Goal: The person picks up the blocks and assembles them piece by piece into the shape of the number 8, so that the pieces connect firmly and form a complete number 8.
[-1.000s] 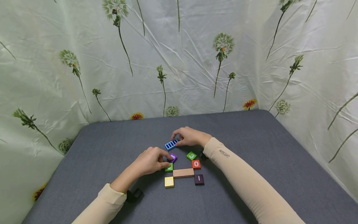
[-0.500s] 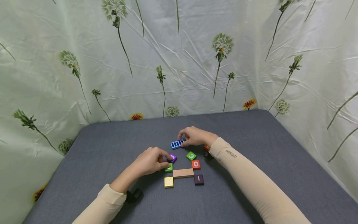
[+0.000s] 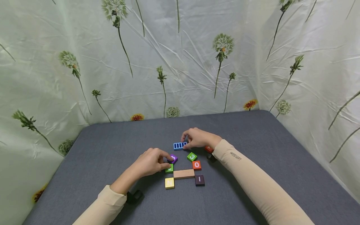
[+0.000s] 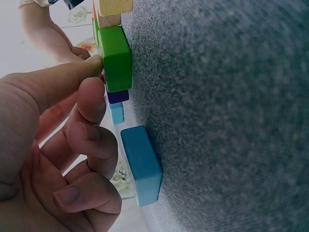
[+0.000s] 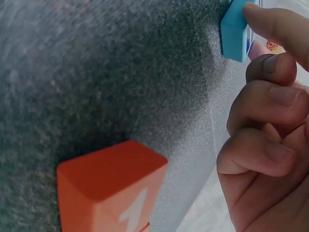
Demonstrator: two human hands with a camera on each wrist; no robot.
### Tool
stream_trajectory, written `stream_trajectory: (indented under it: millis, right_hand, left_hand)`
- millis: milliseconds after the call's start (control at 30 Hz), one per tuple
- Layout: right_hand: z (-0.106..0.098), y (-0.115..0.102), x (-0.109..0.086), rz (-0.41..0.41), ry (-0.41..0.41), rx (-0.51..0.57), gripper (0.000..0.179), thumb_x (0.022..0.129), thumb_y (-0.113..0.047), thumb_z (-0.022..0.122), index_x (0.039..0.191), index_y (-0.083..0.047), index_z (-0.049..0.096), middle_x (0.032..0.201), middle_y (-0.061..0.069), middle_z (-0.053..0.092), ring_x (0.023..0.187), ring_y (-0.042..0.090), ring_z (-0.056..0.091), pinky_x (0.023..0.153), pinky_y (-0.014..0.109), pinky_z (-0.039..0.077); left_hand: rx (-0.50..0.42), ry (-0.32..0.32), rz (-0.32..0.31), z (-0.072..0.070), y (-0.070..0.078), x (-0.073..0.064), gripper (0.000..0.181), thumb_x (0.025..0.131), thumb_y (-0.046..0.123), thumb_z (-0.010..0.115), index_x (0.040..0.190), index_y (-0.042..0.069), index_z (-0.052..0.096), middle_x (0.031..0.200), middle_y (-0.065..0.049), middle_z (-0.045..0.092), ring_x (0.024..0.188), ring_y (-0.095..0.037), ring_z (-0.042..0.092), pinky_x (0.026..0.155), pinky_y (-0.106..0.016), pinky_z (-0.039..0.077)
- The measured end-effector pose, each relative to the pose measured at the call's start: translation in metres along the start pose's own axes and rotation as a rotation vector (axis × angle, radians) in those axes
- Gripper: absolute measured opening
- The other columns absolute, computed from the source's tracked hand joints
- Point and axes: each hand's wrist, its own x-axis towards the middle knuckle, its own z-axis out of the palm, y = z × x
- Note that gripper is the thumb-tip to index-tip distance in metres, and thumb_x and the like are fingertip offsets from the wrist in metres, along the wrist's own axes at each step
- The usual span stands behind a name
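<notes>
The blue block [image 3: 178, 146] has slid right and straightened beyond the wooden bar [image 3: 184, 174], apparently nearer alignment with it. The right hand's [image 3: 198, 138] fingers pinch one end; the left hand's [image 3: 151, 161], apart, touch purple [image 3: 175, 158] and green tiles [image 3: 169, 169].

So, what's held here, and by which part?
The right hand pinches the striped blue block by its right end; the left hand touches a green block and a purple block.
</notes>
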Motion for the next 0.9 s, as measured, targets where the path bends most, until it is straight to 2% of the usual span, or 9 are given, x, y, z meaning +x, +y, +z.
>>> stream_trajectory:
  millis: [333, 900]
  right_hand:
    - [-0.001, 0.006, -0.006, 0.026, 0.015, 0.028, 0.028, 0.098, -0.026, 0.081, 0.120, -0.011, 0.075, 0.071, -0.006, 0.055, 0.061, 0.007, 0.047, 0.060, 0.023, 0.038]
    - [0.003, 0.009, -0.011, -0.047, 0.046, 0.080, 0.025, 0.096, -0.022, 0.082, 0.117, -0.009, 0.077, 0.064, -0.008, 0.051, 0.055, 0.006, 0.041, 0.060, 0.023, 0.036]
  left_hand:
    - [-0.004, -0.001, 0.012, 0.000, -0.001, 0.000, 0.016, 0.095, 0.021, 0.084, 0.111, 0.022, 0.085, 0.058, 0.008, 0.057, 0.050, -0.008, 0.048, 0.049, -0.024, 0.030]
    - [-0.011, 0.001, -0.001, 0.001, -0.001, -0.001, 0.016, 0.095, 0.021, 0.083, 0.111, 0.021, 0.085, 0.058, 0.008, 0.057, 0.051, -0.007, 0.048, 0.050, -0.024, 0.030]
